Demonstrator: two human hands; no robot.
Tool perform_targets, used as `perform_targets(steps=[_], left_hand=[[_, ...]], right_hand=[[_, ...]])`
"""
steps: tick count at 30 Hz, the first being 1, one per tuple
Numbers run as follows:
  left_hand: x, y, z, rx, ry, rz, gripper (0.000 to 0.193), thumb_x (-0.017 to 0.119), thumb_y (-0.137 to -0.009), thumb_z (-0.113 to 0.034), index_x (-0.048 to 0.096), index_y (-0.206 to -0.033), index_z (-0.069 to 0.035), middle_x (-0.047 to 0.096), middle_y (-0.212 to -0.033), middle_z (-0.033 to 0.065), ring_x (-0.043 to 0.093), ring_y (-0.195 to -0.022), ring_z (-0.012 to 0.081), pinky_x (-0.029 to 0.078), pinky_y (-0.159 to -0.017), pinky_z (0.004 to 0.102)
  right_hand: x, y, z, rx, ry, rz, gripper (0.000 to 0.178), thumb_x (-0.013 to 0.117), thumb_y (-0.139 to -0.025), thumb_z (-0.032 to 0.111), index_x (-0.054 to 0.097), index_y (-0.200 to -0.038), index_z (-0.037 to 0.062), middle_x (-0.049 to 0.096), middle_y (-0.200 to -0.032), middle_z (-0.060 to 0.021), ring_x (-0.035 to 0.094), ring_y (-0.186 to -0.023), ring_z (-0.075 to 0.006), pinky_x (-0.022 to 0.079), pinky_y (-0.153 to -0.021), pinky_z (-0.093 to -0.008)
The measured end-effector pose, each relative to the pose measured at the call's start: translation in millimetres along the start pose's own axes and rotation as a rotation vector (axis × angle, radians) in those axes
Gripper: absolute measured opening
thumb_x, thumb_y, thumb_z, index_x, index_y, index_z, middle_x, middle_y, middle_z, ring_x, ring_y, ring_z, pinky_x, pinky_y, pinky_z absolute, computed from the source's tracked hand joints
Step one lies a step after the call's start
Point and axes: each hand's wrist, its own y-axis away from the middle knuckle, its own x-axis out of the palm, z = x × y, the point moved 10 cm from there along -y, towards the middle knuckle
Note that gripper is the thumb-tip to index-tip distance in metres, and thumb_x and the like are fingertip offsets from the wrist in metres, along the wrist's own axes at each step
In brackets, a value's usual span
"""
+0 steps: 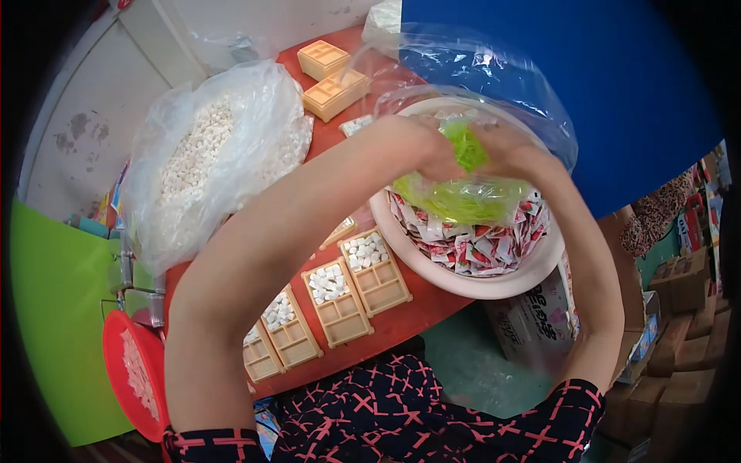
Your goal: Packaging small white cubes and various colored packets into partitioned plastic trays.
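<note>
My left hand [438,148] and my right hand [505,148] are close together over a large white basin [390,239]. Both are closed on a clear plastic bag [478,202] with bright green pieces inside, which show between the hands and hang below them. The fingers are partly hidden and slightly blurred. Under the bag, the basin holds many small red-and-white sachets [471,251]. Peach-coloured compartment trays [378,289] stand in a row left of the basin, below my left forearm. White chunks [328,283] fill one compartment in several of them.
A big clear bag of white chunks [197,147] sits on the red table [417,301] at the left. Stacked trays [336,92] stand at the back. A red basin with pink pieces [137,374] is at the lower left. Cartons [679,339] are piled at right.
</note>
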Motion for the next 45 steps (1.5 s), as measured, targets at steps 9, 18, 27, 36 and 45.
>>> perform_targets(steps=[9, 18, 27, 36, 45], left_hand=[[-14.9, 1.5, 20.7, -0.059, -0.382, -0.181, 0.044, 0.054, -0.076, -0.031, 0.065, -0.111, -0.008, 0.036, -0.141, 0.0086, 0.03, -0.131, 0.0291, 0.036, -0.101, 0.0445], [-35.1, 20.5, 18.6, 0.197, 0.39, -0.361, 0.025, 0.055, -0.078, -0.019, 0.067, -0.092, -0.002, 0.056, -0.116, 0.0174, 0.053, -0.106, 0.0319, 0.044, -0.09, 0.0391], [-28.9, 6.2, 68.1, -0.035, 0.627, -0.603, 0.037, 0.056, -0.079, -0.024, 0.06, -0.108, -0.002, 0.06, -0.109, 0.0179, 0.056, -0.102, 0.0322, 0.045, -0.088, 0.0398], [-23.9, -3.6, 70.1, -0.113, 1.001, -0.63, 0.04, 0.057, -0.079, -0.022, 0.059, -0.11, 0.003, 0.062, -0.102, 0.0174, 0.061, -0.09, 0.0229, 0.05, -0.073, 0.0346], [-19.6, 5.7, 65.8, -0.237, 1.499, -0.532, 0.046, 0.061, -0.084, -0.039, 0.058, -0.111, -0.001, 0.06, -0.1, 0.0116, 0.058, -0.089, 0.0242, 0.043, -0.084, 0.0429]], right_hand=[[3.2, -25.2, -20.9, 0.105, 0.312, 0.075, 0.041, 0.073, -0.065, 0.026, 0.057, -0.095, 0.0043, 0.061, -0.094, -0.0161, 0.057, -0.096, -0.0308, 0.045, -0.084, -0.0402], [48.2, -24.0, 4.7, 0.184, 0.024, 0.357, 0.025, 0.064, -0.067, 0.015, 0.055, -0.088, 0.0049, 0.06, -0.083, -0.0134, 0.057, -0.078, -0.032, 0.042, -0.067, -0.0405], [13.1, -28.6, -10.8, 0.204, -0.431, 0.243, 0.008, 0.058, -0.066, 0.003, 0.054, -0.073, 0.0024, 0.051, -0.063, -0.0021, 0.049, -0.061, -0.0132, 0.039, -0.056, -0.0286], [36.3, -28.0, 31.6, 0.114, 0.287, 0.249, 0.02, 0.065, -0.072, 0.014, 0.059, -0.087, 0.002, 0.063, -0.075, -0.0161, 0.064, -0.077, -0.0302, 0.049, -0.067, -0.0429], [-11.7, -24.4, -35.7, 0.337, -0.629, 0.084, 0.017, 0.067, -0.076, 0.011, 0.056, -0.087, 0.0043, 0.054, -0.065, -0.0003, 0.048, -0.055, -0.0109, 0.038, -0.05, -0.027]])
